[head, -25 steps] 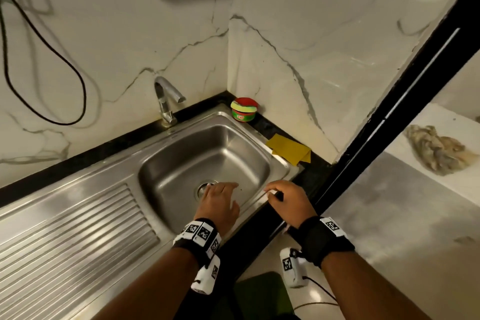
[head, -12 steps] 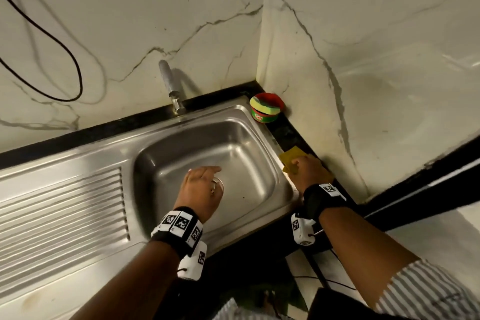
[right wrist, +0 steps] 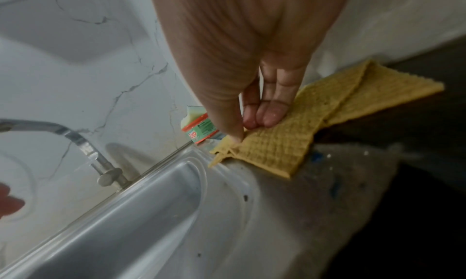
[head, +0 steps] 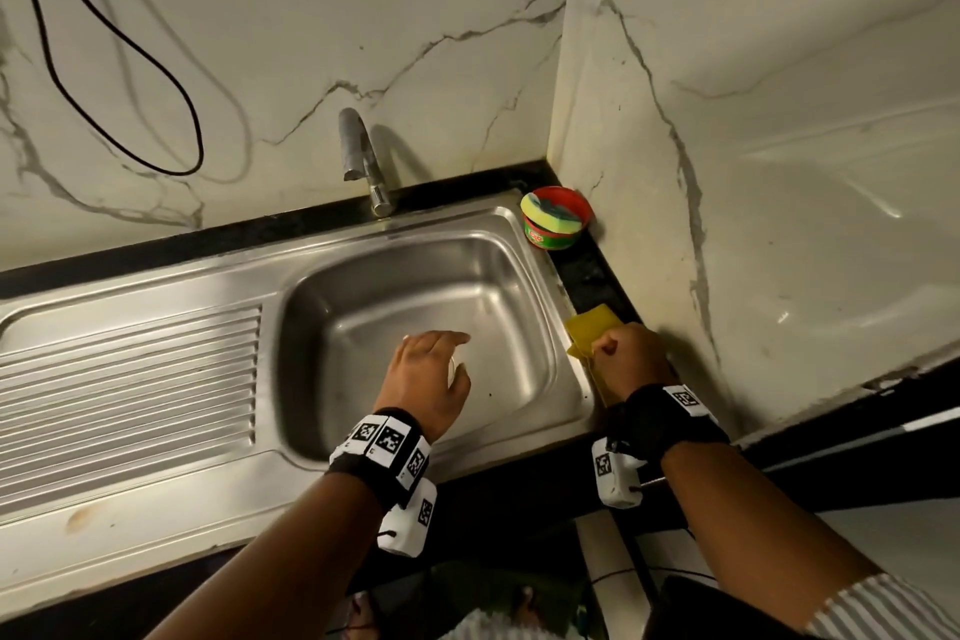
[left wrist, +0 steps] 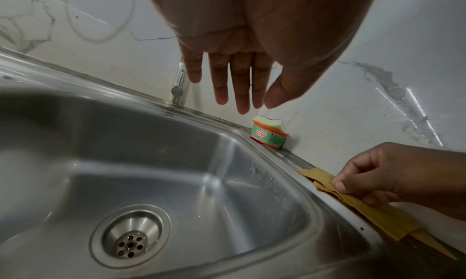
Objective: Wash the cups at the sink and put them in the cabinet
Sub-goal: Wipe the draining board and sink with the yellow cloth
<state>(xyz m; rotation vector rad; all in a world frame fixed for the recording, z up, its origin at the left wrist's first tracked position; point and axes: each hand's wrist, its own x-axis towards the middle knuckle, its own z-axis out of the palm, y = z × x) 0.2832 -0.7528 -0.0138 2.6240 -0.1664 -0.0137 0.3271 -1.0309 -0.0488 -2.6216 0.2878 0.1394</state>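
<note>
The steel sink (head: 395,286) has a bare basin with its drain (left wrist: 130,241) uncovered; no cup shows in any view. My left hand (head: 441,359) hovers over the basin with straight fingers (left wrist: 242,96) and holds nothing. My right hand (head: 623,353) is at the sink's right rim, where its thumb and fingertips (right wrist: 267,116) pinch the corner of a folded yellow cloth (right wrist: 277,147). The cloth (head: 592,325) lies on the dark counter strip beside the wall.
A tap (head: 358,156) stands behind the basin. A red and green soap tub (head: 556,224) with a sponge on top sits in the back right corner. The ribbed drainboard (head: 130,369) spreads to the left. A black cable (head: 130,68) hangs on the marble wall.
My right hand left the sink's front rim, went to the yellow cloth and pinched its corner. The left hand stayed over the basin. The head view swung left toward the wall.
</note>
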